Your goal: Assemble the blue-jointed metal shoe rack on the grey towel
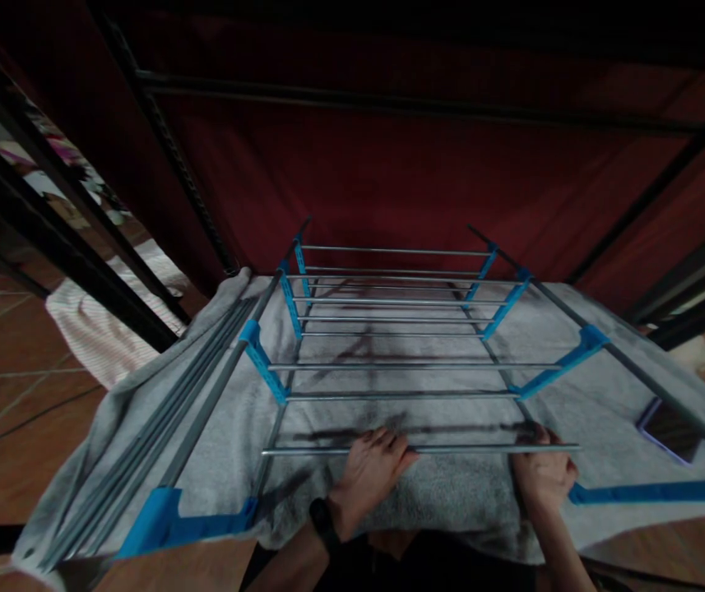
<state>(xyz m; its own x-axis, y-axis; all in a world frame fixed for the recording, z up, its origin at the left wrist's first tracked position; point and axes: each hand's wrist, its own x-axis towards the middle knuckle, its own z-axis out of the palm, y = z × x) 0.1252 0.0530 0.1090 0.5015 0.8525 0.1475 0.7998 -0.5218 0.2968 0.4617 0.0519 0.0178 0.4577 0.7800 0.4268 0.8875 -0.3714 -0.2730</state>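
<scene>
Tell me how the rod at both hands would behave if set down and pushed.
The rod would likely roll, looking slim and round. It seems stiff, running straight between the left hand and right hand. The fuzzy gray cloth might slow it.

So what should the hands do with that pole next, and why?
Maybe guide the left end of the gray rod toward the nearest left blue bracket. The left hand and right hand are both on the rod, no rod joins the nearest two brackets, and the farther brackets have rods across.
</scene>
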